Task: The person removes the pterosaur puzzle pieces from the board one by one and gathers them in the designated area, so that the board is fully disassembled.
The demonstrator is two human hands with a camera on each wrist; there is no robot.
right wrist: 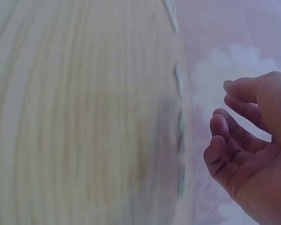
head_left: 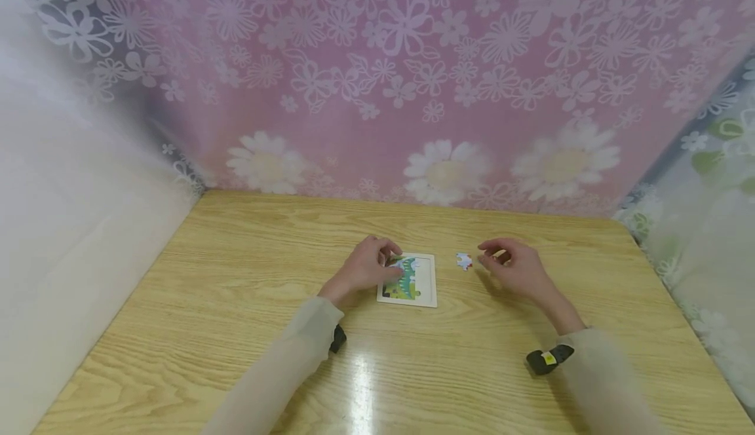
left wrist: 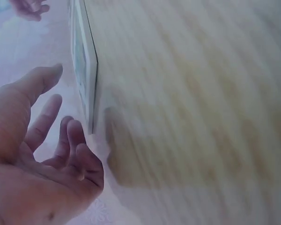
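A jigsaw puzzle in a pale tray (head_left: 430, 301) lies flat on the table. A green and teal picture fills its left part, and the right part shows bare backing. My left hand (head_left: 367, 266) is over the tray's left side with fingers bent loosely, thumb and fingers apart in the left wrist view, holding nothing. Just right of the tray sits a loose white puzzle piece (head_left: 464, 261) with a touch of red. My right hand (head_left: 518, 270) hovers at that piece's right side, fingers loosely curled around nothing. Thin flat pieces (right wrist: 181, 133) line up beside it in the right wrist view.
The wood-grain table (head_left: 248, 350) extends around both hands. A pink flowered curtain (head_left: 366, 94) hangs along its far edge, with pale cloth (head_left: 77, 179) at the left and leafy cloth (head_left: 708, 225) at the right. Black wrist cameras (head_left: 542, 361) sit by the sleeves.
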